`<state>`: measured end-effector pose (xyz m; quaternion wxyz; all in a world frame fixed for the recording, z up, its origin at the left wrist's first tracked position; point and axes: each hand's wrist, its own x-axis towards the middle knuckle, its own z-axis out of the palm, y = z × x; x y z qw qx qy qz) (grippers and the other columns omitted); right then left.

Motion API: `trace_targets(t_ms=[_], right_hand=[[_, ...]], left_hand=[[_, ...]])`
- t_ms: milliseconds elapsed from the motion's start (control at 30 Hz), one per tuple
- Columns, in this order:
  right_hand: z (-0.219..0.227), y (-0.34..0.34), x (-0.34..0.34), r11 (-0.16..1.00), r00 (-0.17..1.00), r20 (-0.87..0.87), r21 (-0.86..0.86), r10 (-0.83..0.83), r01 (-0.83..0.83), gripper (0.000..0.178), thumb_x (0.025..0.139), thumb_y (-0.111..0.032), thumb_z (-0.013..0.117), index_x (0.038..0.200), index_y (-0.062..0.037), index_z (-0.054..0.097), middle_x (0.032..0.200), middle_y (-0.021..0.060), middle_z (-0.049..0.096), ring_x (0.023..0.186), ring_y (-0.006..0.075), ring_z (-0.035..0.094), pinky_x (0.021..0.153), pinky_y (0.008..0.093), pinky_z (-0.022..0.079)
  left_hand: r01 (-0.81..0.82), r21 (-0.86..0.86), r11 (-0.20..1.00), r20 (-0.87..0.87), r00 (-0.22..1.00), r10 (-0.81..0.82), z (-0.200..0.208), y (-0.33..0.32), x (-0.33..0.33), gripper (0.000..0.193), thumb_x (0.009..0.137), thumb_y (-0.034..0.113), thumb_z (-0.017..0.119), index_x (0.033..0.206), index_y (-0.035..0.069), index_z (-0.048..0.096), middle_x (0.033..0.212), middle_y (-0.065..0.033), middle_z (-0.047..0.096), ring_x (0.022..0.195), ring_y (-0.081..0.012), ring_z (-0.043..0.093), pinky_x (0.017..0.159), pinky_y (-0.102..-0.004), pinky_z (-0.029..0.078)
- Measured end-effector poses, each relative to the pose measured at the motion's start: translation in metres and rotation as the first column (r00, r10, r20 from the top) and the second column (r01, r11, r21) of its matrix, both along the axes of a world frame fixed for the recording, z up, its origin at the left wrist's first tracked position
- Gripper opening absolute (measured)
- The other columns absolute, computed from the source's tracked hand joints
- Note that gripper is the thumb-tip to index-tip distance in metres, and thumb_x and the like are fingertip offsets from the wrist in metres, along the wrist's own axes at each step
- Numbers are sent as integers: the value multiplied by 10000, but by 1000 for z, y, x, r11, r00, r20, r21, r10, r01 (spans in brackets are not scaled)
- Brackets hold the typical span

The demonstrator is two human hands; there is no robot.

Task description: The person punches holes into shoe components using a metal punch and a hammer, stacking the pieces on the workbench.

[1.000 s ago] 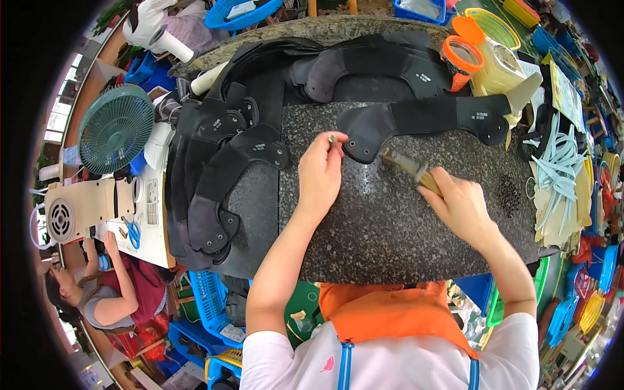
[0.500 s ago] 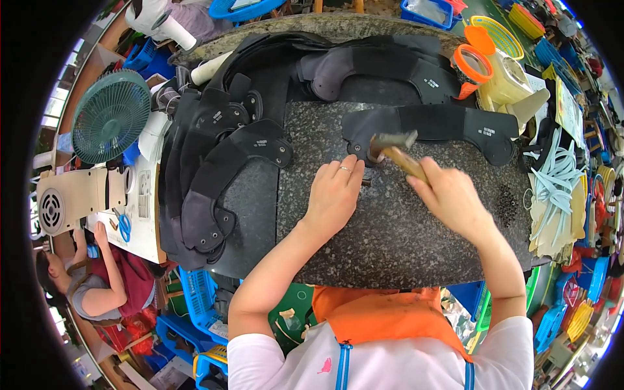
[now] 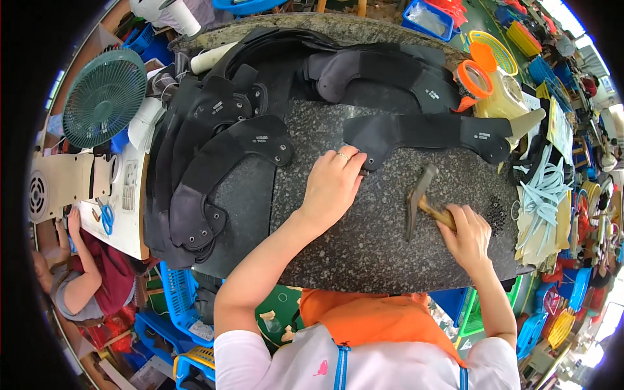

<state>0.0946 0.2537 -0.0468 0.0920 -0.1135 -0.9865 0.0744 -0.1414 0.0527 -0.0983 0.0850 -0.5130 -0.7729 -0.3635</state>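
Panel (image 3: 426, 132), black and curve-ended, stretches rightward from the left hand (image 3: 331, 185), whose fingertips cover part of its left end; one eyelet (image 3: 371, 160) shows just beside them. What those bunched fingers pinch cannot be told: a small dark object (image 3: 364, 173) peeks out at their tips, mostly hidden. Right of that grip, the right hand (image 3: 469, 235) clenches a hammer (image 3: 431, 207) by its handle, whose end disappears in the fist. Beyond that fist lie tiny dark pieces (image 3: 496, 214), too small to make out singly.

Workshop interior, brightly lit.
Green floor (image 3: 286, 307) below; white-topped worktable (image 3: 130, 237) and green fan (image 3: 104, 97) at left; strong glare (image 3: 564, 23) at upper right.
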Motion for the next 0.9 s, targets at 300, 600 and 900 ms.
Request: trace_targets(t_ms=[300, 600, 900], right_hand=[[18, 6, -136, 977, 934, -290, 22, 207, -210, 526, 782, -242, 754, 1229, -24, 583, 1153, 147, 575, 1110, 356, 543, 977, 462, 425], [-32, 22, -195, 970, 972, -116, -110, 205, -218, 237, 768, -206, 749, 963, -83, 692, 959, 110, 609, 967, 320, 601, 841, 426, 470], [-39, 28, -200, 948, 957, -288, -289, 46, -133, 135, 757, -102, 760, 886, -107, 720, 933, 52, 617, 942, 268, 584, 869, 396, 444]], left_hand=[[-103, -166, 981, -352, 935, 38, -9, -3, 26, 345, 796, 86, 616, 1123, -17, 650, 1192, -156, 635, 813, -247, 589, 713, -363, 473], [-100, -178, 979, -304, 952, 42, -4, -10, 21, 351, 829, 115, 594, 1148, -10, 669, 1229, -155, 642, 805, -216, 583, 694, -334, 465], [-49, -162, 986, -267, 964, 4, -8, -6, 5, 353, 785, 120, 656, 1111, -15, 675, 1198, -137, 629, 807, -219, 567, 704, -337, 458]])
